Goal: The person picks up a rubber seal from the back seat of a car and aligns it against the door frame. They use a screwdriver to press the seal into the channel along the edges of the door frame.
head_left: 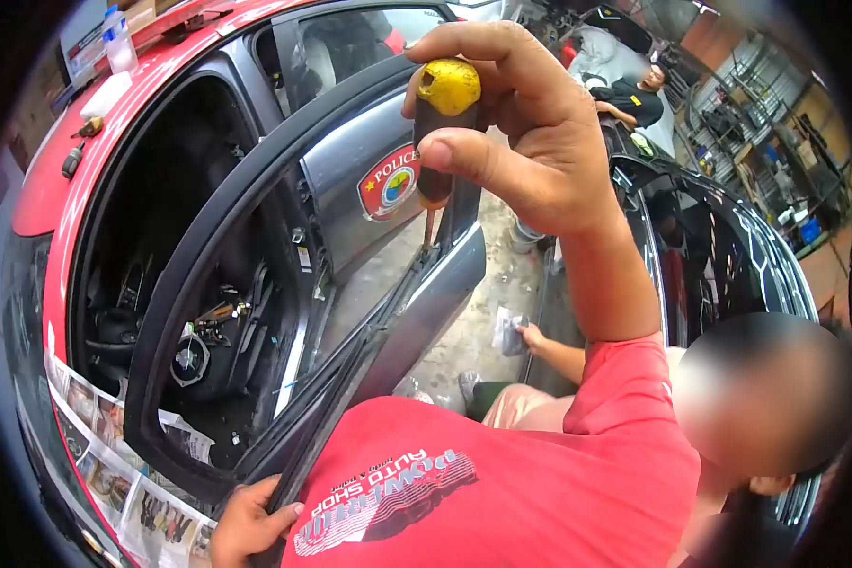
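My right hand (pixel 540 133) is raised and closed round the handle of a screwdriver (pixel 445 104). The handle is dark with a worn yellow end, held upright with the shaft pointing down. Its tip meets the top edge of the grey car door (pixel 435 303) at the window sill strip; exact contact is hard to make out. At the bottom, my left hand (pixel 246 525) grips the black door frame (pixel 185 275), thumb on top, fingers partly hidden. The window opening shows no glass. Through it the car's interior is visible.
Beside me a person (pixel 767 407) crouches, a hand (pixel 535 338) near a clear plastic bag (pixel 509 331). A power drill (pixel 80 147) and a bottle (pixel 116 38) rest on the red car. Newspaper (pixel 142 511) covers the sill. A black car (pixel 729 246) stands right; another person (pixel 634 99) is behind.
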Tool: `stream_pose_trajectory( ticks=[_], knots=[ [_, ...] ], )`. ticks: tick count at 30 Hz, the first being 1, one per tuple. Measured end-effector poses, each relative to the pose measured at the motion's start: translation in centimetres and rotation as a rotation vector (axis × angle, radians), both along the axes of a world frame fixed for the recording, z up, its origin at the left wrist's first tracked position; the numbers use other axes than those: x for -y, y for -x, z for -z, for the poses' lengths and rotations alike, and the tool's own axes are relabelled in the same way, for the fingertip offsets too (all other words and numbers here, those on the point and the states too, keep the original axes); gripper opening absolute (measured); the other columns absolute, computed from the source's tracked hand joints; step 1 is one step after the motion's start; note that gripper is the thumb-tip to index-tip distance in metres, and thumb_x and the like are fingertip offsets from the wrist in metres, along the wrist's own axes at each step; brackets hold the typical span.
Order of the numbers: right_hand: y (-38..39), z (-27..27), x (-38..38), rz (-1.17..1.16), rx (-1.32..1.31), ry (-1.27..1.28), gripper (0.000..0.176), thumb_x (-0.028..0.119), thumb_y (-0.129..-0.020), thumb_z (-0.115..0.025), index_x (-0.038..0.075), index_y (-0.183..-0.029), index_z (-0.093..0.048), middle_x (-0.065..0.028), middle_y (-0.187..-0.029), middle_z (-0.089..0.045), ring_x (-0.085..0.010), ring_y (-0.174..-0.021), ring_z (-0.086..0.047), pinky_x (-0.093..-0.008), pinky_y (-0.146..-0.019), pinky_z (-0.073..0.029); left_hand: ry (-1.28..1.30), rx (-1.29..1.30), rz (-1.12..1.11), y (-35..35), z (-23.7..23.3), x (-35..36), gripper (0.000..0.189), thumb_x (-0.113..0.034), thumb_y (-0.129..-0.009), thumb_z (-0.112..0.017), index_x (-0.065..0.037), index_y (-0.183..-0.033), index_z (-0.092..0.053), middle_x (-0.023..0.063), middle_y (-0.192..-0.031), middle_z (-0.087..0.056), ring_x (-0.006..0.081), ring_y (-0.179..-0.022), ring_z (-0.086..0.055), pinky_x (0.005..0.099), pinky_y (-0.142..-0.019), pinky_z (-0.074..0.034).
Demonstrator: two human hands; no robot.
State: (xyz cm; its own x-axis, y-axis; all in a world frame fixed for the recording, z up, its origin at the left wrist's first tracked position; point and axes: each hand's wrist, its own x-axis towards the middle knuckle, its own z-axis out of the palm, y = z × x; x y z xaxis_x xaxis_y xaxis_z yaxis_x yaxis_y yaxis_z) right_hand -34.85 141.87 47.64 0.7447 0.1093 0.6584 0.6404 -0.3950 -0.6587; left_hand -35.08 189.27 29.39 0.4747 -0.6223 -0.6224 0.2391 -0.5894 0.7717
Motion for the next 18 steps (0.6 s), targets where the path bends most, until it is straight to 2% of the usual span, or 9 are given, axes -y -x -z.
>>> stream_pose_trajectory(
  ticks=[1,2,4,8,10,14,16,18],
  knots=[
    [0.1,-0.1,-0.2,0.013,-0.026,0.035,0.054,0.003,-0.097,-0.080,0.000,-0.145,-0.055,-0.0134,-0.111,-0.070,-0.0188,-0.080,-0.074,-0.0313,-0.068,-0.063,-0.001,-0.003,-0.004,0.2,0.1,-0.2,0.039,0.001,-0.098,-0.073,0.006,-0.137,-0.069,0.0070,-0.115,-0.079,0.0086,-0.104,-0.068,0.0294,-0.096,-0.056],
    [0.0,0.0,-0.5,0.009,-0.029,0.035,0.054,0.003,-0.097,-0.080,0.000,-0.145,-0.055,-0.0134,-0.111,-0.070,-0.0188,-0.080,-0.074,-0.0313,-0.068,-0.063,-0.001,-0.005,-0.008,0.4,0.5,-0.6,0.039,0.001,-0.098,-0.073,0.006,-0.137,-0.069,0.0070,-0.115,-0.079,0.0086,-0.104,-0.068,0.0294,-0.096,-0.056],
    [-0.1,0.2,-0.9,-0.002,-0.033,0.051,0.054,0.003,-0.097,-0.080,0.000,-0.144,-0.055,-0.0132,-0.111,-0.070,-0.0184,-0.081,-0.074,-0.0308,-0.070,-0.063,0.092,0.000,-0.075,1.1,1.7,-1.4,0.035,-0.010,-0.097,-0.080,0.001,-0.130,-0.072,-0.0008,-0.078,-0.072,0.0046,-0.069,-0.063,0.0271,-0.064,-0.054],
    [-0.3,0.5,-1.9,0.000,-0.021,0.074,0.054,0.003,-0.097,-0.080,0.000,-0.144,-0.055,-0.0132,-0.111,-0.070,-0.0182,-0.081,-0.074,-0.0305,-0.071,-0.063,0.117,0.008,-0.104,2.0,2.7,-2.7,0.034,-0.010,-0.097,-0.080,0.001,-0.129,-0.072,-0.0014,-0.078,-0.071,0.0038,-0.069,-0.061,0.0267,-0.064,-0.053],
    [-0.5,0.7,-2.4,-0.016,0.026,-0.011,0.048,0.005,-0.095,-0.082,0.005,-0.139,-0.060,-0.0022,-0.099,-0.067,-0.0066,-0.071,-0.068,-0.0221,-0.063,-0.056,0.084,0.014,-0.086,2.2,2.4,-3.0,0.034,-0.010,-0.097,-0.080,0.001,-0.128,-0.072,-0.0014,-0.078,-0.070,0.0039,-0.069,-0.061,0.0264,-0.063,-0.052],
    [-0.2,0.7,-3.2,-0.054,0.021,-0.029,0.048,0.005,-0.095,-0.083,0.005,-0.138,-0.061,-0.0020,-0.100,-0.068,-0.0064,-0.071,-0.068,-0.0220,-0.062,-0.056,0.071,0.004,-0.094,2.8,2.4,-3.6,0.033,-0.010,-0.097,-0.080,0.002,-0.127,-0.072,-0.0014,-0.078,-0.070,0.0040,-0.068,-0.061,0.0260,-0.063,-0.052],
    [0.2,0.5,-3.3,-0.023,-0.055,0.054,0.054,0.004,-0.097,-0.081,0.000,-0.144,-0.055,-0.0133,-0.110,-0.070,-0.0178,-0.082,-0.074,-0.0307,-0.071,-0.063,0.071,0.026,-0.082,3.0,2.0,-3.7,0.033,-0.011,-0.097,-0.080,0.002,-0.127,-0.072,-0.0017,-0.076,-0.069,0.0044,-0.067,-0.061,0.0262,-0.062,-0.052],
    [0.2,0.6,-3.4,-0.037,-0.056,0.064,0.055,0.004,-0.096,-0.081,0.000,-0.144,-0.055,-0.0134,-0.110,-0.070,-0.0172,-0.083,-0.074,-0.0304,-0.071,-0.063,0.083,0.045,-0.092,3.5,2.3,-3.9,0.033,-0.010,-0.097,-0.079,0.002,-0.127,-0.073,-0.0016,-0.077,-0.069,0.0045,-0.066,-0.061,0.0261,-0.062,-0.052]
  ],
)
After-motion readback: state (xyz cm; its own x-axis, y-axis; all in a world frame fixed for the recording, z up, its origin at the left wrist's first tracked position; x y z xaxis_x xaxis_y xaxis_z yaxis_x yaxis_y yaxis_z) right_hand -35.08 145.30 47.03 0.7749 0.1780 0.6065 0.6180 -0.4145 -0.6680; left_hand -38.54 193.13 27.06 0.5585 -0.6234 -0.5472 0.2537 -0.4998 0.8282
